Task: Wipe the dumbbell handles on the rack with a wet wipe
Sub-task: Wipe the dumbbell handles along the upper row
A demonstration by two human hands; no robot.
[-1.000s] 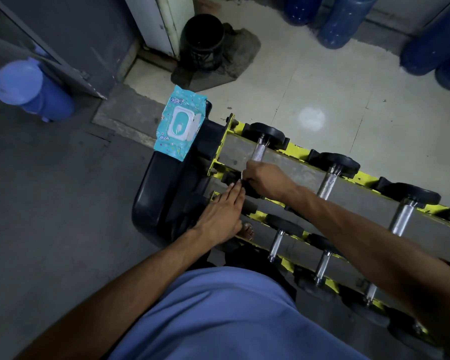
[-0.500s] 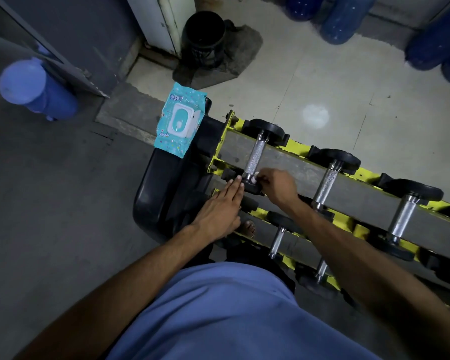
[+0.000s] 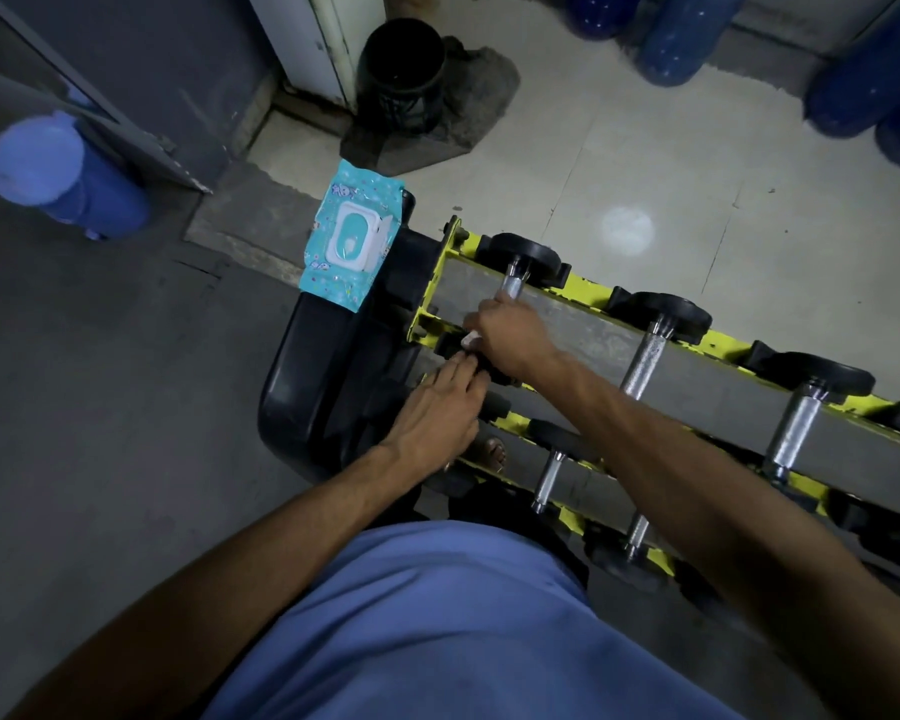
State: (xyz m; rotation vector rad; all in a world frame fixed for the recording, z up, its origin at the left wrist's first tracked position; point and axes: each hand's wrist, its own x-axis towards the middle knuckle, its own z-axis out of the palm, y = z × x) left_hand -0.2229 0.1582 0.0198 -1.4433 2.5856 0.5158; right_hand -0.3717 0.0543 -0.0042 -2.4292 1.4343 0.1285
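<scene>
A yellow and grey dumbbell rack point(image 3: 707, 376) holds several dumbbells with black ends and chrome handles. My right hand point(image 3: 510, 337) grips the handle of the leftmost top dumbbell point(image 3: 513, 285) with a white wet wipe point(image 3: 470, 339) showing under its fingers. My left hand point(image 3: 435, 415) rests with straight fingers on that dumbbell's near black end, just below the right hand. A teal wet wipe pack point(image 3: 352, 241) lies on a black seat beside the rack's left end.
A black bench seat point(image 3: 302, 407) stands left of the rack. A black bin point(image 3: 401, 75) is at the far wall, blue water jugs point(image 3: 681, 33) at the back right, and a blue container point(image 3: 58, 174) at the left. My toes point(image 3: 489, 452) show under the rack.
My right hand slid back up the leftmost handle with the wipe, after being lower near its near end half a second ago. The left hand stayed on the dumbbell's near end.
</scene>
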